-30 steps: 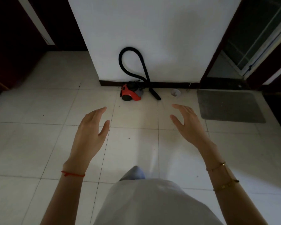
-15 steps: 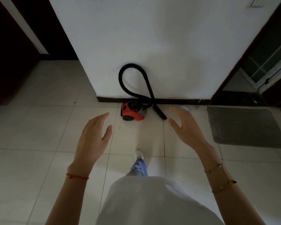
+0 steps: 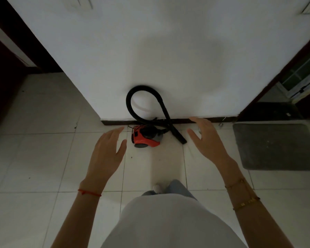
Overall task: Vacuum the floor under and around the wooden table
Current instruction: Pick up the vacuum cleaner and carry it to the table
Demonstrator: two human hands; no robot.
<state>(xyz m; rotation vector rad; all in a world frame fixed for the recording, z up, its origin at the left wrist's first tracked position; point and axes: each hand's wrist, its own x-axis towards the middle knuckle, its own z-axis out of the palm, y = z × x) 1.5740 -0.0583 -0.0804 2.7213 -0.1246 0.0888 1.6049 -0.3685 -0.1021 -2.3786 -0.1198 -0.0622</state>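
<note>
Left hand (image 3: 106,154) and right hand (image 3: 207,140) — each grip wide, fingers straight, holding nothing — hover above the tiled floor (image 3: 43,158). Between and beyond them, the red vacuum cleaner (image 3: 146,137) sits on the floor against the white wall (image 3: 168,51); its black hose (image 3: 143,102) loops up the wall. Grey mat (image 3: 276,147) at right.

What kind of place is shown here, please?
Probably a home hallway or entry area: a pale tiled floor, a small red and black canister vacuum cleaner parked against a white wall, and a grey doormat beside a doorway.
</note>
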